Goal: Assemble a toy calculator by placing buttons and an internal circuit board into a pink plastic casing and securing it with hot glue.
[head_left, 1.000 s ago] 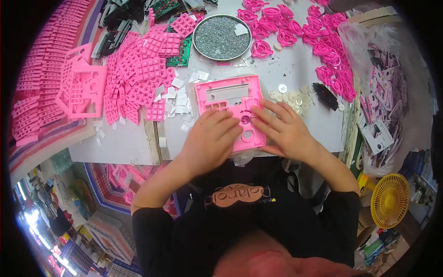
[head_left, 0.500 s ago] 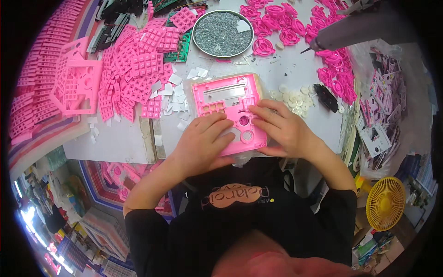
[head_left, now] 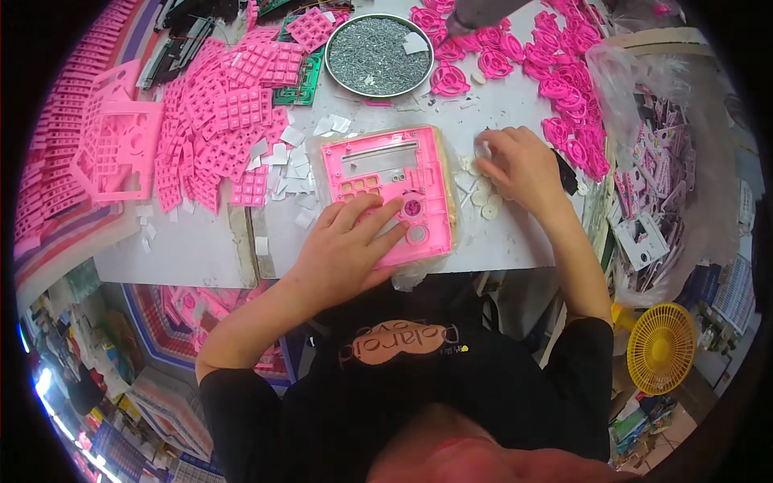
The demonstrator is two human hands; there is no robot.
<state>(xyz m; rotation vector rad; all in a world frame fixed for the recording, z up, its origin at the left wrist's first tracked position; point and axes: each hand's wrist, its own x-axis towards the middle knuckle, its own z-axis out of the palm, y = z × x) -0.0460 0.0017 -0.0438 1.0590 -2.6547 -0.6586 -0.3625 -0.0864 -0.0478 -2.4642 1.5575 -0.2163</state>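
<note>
A pink plastic casing (head_left: 435,213), with square key openings, round holes and a silvery strip, lies on a plastic-wrapped pad (head_left: 452,173) near the table's front edge. My left hand (head_left: 346,241) holds it at its lower left, with the fingers spread over its face and the thumb by the near edge. To the right of the casing, my right hand (head_left: 519,169) is over a small pile of white round discs (head_left: 481,197). Its thumb and forefinger are apart, and no disc shows between them. The hand covers part of the pile.
Pink keypads (head_left: 241,109) and white paper squares (head_left: 298,165) lie left. Behind stands a round tray of small screws (head_left: 378,60). Pink ring parts (head_left: 560,88) heap at back right, below a hanging grey tool (head_left: 475,14). A yellow fan (head_left: 660,348) stands lower right.
My right hand has left the casing and moved right to the white discs. My left hand stays on the casing. The hanging tool appears farther left and higher, and the whole view has shifted slightly.
</note>
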